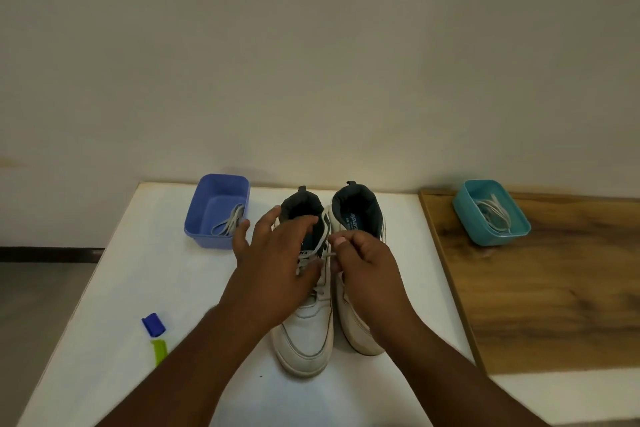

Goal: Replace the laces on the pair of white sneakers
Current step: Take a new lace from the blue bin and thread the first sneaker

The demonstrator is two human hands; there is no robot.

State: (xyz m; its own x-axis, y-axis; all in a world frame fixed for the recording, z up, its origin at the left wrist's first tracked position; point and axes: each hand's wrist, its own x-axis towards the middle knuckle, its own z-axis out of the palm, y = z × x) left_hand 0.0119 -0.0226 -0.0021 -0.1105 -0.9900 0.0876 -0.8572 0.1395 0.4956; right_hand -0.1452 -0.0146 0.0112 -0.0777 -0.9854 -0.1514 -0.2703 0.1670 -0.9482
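Blue tub: the square blue plastic tub (216,210) at your far left holds a loose grey lace, likely parked there for the swap.
Left hand: your left hand (277,253) lies with relaxed, spread fingers over the left white leather sneaker (304,333), steadying it.
Right hand: your right hand (360,260) pinches that sneaker's grey-white lace (327,255), to work it through the eyelets.
Right sneaker: the unlaced right white sneaker (356,319) waits, touching its mate.
Teal tub: the teal plastic tub (491,215), well apart on the wooden board, holds more laces.

Two sneakers (329,288) stand side by side on the table (138,288), between two tubs (216,211) holding laces (230,224).
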